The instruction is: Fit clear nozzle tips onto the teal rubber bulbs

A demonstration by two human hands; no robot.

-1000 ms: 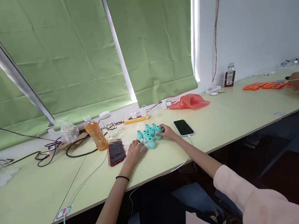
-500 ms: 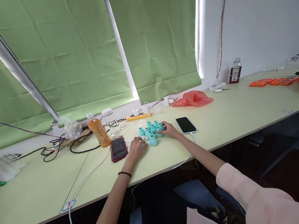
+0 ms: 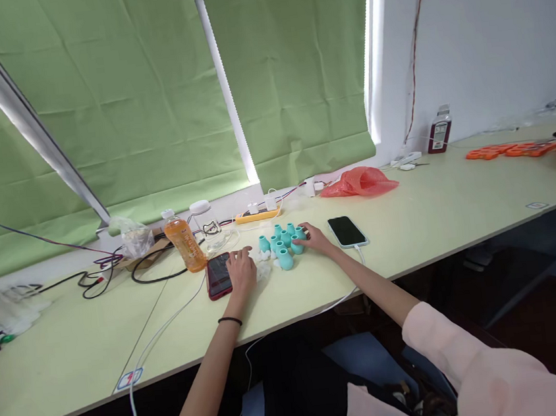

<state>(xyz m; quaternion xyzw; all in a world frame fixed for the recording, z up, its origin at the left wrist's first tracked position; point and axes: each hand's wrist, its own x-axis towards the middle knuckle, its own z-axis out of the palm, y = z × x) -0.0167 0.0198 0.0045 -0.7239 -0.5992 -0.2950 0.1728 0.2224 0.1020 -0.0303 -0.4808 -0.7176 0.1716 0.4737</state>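
A cluster of several small turquoise bulb-shaped pieces with narrow necks (image 3: 285,259) stands on the table between my hands. My right hand (image 3: 315,238) is at the right side of the cluster, its thumb and fingers closed around one turquoise piece (image 3: 297,245). My left hand (image 3: 242,271) rests palm down beside a red-cased phone (image 3: 219,277), fingers somewhat bent and apart, partly over the phone's right edge. Small white pieces (image 3: 264,256) lie between my left hand and the cluster. Whatever is under my left palm is hidden.
Behind stand an orange drink bottle (image 3: 185,245), a clear jar (image 3: 206,222) and a yellow power strip (image 3: 259,216). A charging phone (image 3: 347,232) lies right, near a red plastic bag (image 3: 359,181). A white cable (image 3: 172,331) crosses the front edge. Orange parts (image 3: 530,150) lie far right near another person's hand.
My left hand has moved left, away from the turquoise cluster and over the edge of the red-cased phone. My right hand stays at the cluster's right side.
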